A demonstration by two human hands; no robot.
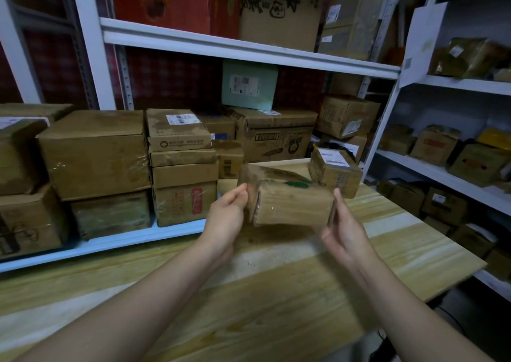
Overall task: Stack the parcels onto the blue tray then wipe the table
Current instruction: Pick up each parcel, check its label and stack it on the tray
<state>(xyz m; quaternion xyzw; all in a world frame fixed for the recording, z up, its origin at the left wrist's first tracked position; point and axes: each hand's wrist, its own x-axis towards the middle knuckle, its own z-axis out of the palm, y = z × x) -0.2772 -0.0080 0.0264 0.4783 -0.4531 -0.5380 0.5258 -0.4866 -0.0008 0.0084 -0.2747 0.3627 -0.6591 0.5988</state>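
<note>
Above the desk's (276, 292) far edge: left hand (229, 209) and right hand (343, 223) clamp 1 parcel (287, 196) by its 2 ends, lifted clear, likely for carrying. 2nd parcel (334, 171) waits at far right corner. Blue tray not in view.

Parcel storeroom: white metal shelving (249, 48) beyond left hand (226, 218) and right of right hand (345, 229), crammed with taped, labelled cardboard boxes (94, 151); wooden worktable (276, 306) below hands; taped parcel (293, 204) gripped between them
</note>
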